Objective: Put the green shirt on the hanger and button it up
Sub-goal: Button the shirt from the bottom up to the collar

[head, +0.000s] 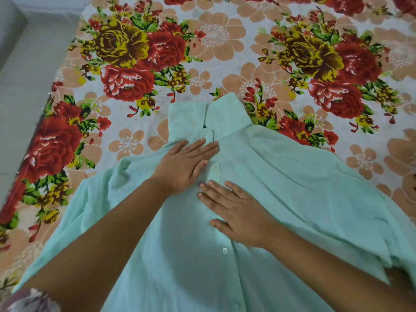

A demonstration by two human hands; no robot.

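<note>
I see 1 green shirt lying front-up on the floral sheet, collar at the far end, body running twd me and off the bottom of the view. Both collar flaps are folded down and meet at the middle; there's a small dark spot in the gap betw them, can't tell what it is. 2 hands are on the shirt, both flat w/ nothing gripped. L hand has its fingers straight and close together, tips reaching the placket just below the collar. R hand sits nearer me w/ fingers spread wide, pressing across the same strip. The hands are near each other, not touching. Buttons: 1 clear white button below the R hand; fainter ones further up and down the strip, can't count them for sure. Edges: the bed's L edge runs diagonally down the L side, w/ grey floor beyond it. The shirt's L side lies close to that edge. Open sheet beyond the collar and to both sides of it, widest at the far end. A bit of patterned sleeve shows bottom L.
</note>
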